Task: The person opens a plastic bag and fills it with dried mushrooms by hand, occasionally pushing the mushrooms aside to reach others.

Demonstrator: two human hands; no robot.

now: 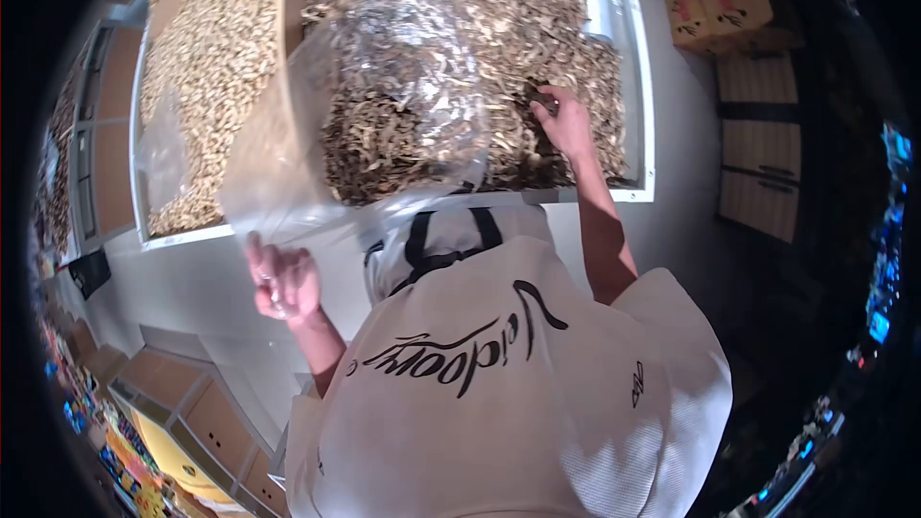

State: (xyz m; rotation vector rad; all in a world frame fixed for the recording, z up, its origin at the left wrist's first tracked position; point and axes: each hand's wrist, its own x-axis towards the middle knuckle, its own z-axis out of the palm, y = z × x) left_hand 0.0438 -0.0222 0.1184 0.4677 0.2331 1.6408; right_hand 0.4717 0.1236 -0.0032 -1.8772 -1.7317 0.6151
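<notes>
My left hand [286, 280] is at the front edge of the bin, its fingers curled around a bunched part of a clear plastic bag [278, 197]. The bag spreads from there across the divider and over dried brown slices [384, 149]. My right hand [566, 125] is over the right part of these slices, with thumb and fingers pinched around some dark dried slices [543, 104]. Its fingertips are right at the surface of the heap, and a shadow falls below it.
A wooden divider [293, 0] separates the slices from pale dried pieces [206, 67] on the left. The white bin rim [635, 86] runs along the right. Cardboard boxes [720, 0] stand on a wooden cabinet [758, 144]. Another cabinet [206, 412] is at lower left.
</notes>
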